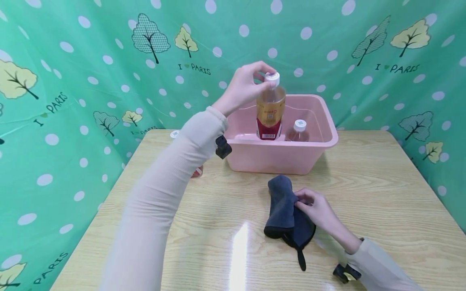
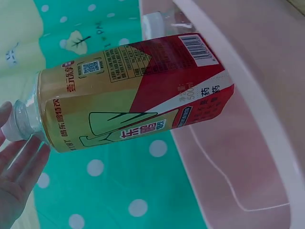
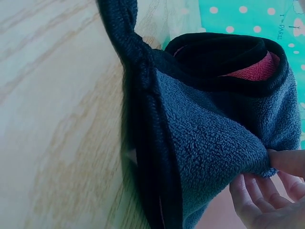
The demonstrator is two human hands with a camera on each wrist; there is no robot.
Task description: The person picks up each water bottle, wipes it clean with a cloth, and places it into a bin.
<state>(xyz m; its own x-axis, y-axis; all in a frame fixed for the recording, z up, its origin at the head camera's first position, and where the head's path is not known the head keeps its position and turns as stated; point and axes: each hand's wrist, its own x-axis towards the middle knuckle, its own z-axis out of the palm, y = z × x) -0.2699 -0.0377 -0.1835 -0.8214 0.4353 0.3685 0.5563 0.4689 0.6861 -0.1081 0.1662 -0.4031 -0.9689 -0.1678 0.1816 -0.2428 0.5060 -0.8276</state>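
Note:
My left hand [image 1: 249, 85] grips a drink bottle [image 1: 270, 115] by its white cap. The bottle has a gold and red label and hangs upright over the pink bin [image 1: 271, 155]. In the left wrist view the bottle [image 2: 128, 95] shows its whole label, with the fingers around the cap and neck. On the table my right hand [image 1: 316, 208] pinches a folded dark grey-blue cloth [image 1: 282, 206] with black edging and a hanging loop. The right wrist view shows thumb and fingers on the cloth [image 3: 209, 143], with a pink inner side in its fold.
A second white-capped bottle [image 1: 299, 131] stands inside the bin at the right. Another bottle [image 1: 197, 172] stands on the wooden table [image 1: 382, 194], mostly hidden behind my left forearm. A green polka-dot curtain [image 1: 233, 44] hangs behind and beside the table.

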